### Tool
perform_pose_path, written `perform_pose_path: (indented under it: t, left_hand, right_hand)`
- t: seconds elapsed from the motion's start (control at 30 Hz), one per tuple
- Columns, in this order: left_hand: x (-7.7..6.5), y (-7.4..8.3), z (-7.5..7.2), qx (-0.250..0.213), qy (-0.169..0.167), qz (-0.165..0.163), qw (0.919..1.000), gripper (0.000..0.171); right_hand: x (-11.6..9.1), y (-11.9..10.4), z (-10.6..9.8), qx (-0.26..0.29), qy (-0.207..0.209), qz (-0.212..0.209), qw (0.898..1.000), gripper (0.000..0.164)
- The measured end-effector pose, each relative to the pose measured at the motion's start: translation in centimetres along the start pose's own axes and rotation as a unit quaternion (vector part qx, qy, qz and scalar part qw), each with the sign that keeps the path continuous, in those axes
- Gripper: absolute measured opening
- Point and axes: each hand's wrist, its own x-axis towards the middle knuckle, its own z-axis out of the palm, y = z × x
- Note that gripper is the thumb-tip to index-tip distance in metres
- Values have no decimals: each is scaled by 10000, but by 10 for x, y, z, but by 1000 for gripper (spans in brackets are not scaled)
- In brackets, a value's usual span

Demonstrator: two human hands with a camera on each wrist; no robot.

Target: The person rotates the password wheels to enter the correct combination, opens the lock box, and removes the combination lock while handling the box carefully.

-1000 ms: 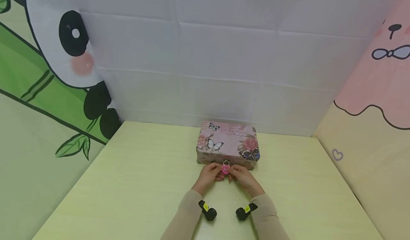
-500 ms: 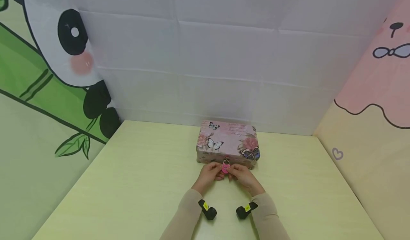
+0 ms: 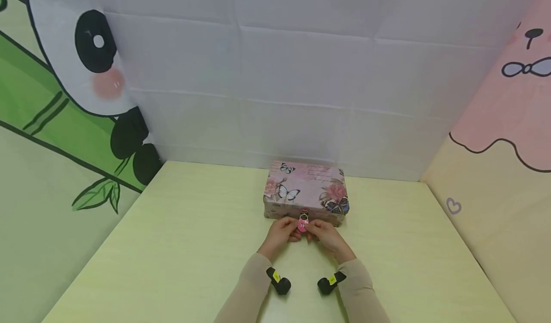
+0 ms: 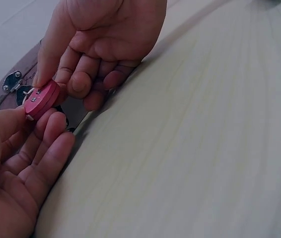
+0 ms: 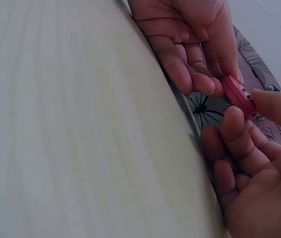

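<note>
A small pink combination padlock [image 3: 303,225] with number dials is at the front of a flowered, butterfly-print box [image 3: 306,185]. Its shackle sits at the box's metal clasp [image 4: 12,82]; whether it is closed cannot be told. My left hand [image 3: 277,238] pinches the lock's left side between thumb and fingers. From the other side my right hand [image 3: 329,241] pinches it too, thumb by the dials. In the right wrist view the dials of the padlock [image 5: 240,96] face the box side, and the numbers are too small to read.
The box stands on a pale wood-grain table [image 3: 193,246], near its back edge. Behind rises a white cloth wall [image 3: 297,74]. Printed panels flank the table, a panda [image 3: 96,50] on the left and a pink figure [image 3: 508,107] on the right.
Both hands keep their hold on the padlock, which stays at the clasp. Only a slight shift of the head view shows; the box stays put.
</note>
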Motion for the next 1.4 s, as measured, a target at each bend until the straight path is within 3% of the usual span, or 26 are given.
perform_pose_path:
  t: [0.33, 0.7, 1.03, 1.4]
  left_hand:
    - [4, -3, 1, -3, -1, -98, 10000, 23]
    - [1, 0, 1, 43, 19, -62, 10000, 22]
    - [0, 2, 1, 14, 25, -94, 10000, 23]
    - [2, -1, 0, -48, 0, -75, 10000, 23]
  right_hand:
    - [1, 1, 0, 81, 101, -123, 9998, 29]
    - [1, 1, 1, 151, 80, -70, 9998, 20]
    - [1, -1, -1, 0, 14, -59, 10000, 19]
    - [1, 2, 0, 206, -53, -216, 9995, 17]
